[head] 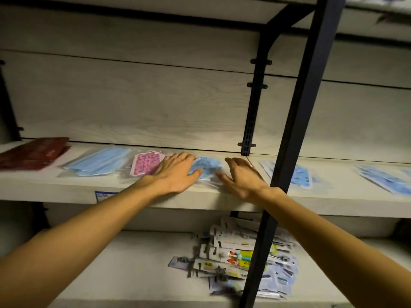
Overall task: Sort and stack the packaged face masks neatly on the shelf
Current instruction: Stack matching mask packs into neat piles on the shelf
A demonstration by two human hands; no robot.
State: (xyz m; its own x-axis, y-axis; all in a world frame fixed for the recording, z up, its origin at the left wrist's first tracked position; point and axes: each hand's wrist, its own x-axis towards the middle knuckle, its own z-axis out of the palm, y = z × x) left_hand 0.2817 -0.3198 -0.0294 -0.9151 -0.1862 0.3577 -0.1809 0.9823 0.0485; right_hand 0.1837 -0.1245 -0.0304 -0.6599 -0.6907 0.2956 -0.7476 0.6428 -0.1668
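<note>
Both hands are on the middle shelf (66, 192), near the frame's center. Left hand (175, 172) lies flat, fingers straight, touching a blue patterned mask pack (208, 166) and just beside a pink mask pack (145, 164). Right hand (242, 178) is next to that blue pack w/ fingers spread, holding nothing. Plain blue mask pack (100, 162) sits left-center; more blue packs (300, 175) at right. Dark post (295, 130) stands in front.

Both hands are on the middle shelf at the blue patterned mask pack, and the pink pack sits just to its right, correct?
Not quite: in the head view the pink pack lies just left of the blue patterned mask pack. Both the left hand and right hand are there on the middle shelf.
</note>
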